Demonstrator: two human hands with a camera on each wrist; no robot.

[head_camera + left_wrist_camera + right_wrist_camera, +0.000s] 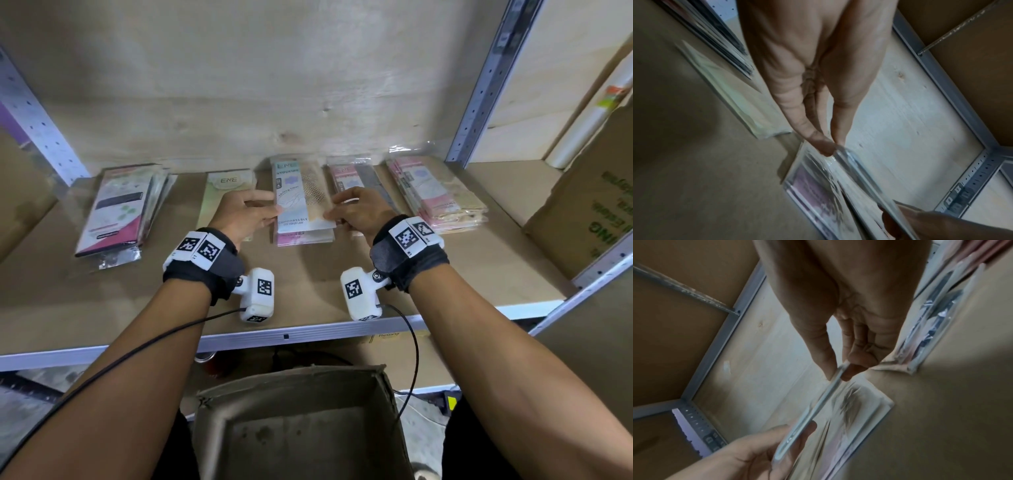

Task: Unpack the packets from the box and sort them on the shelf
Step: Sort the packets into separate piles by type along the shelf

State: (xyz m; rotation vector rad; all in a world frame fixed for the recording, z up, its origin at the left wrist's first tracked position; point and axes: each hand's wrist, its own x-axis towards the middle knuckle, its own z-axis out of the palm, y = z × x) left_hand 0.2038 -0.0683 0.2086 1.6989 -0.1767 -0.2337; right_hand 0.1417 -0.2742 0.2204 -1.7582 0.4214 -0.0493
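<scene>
Placing step: our left hand point(245, 214) and right hand point(359, 210) pinch the light-blue stocking packet point(303, 200) by its side edges, over the pile mid-shelf point(308, 291), near the back. Next we lower squarely, then let go.

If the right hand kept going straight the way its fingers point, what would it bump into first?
The right hand points leftward across the blue packet it pinches; past that, it would likely meet the left hand gripping the opposite edge.
</scene>
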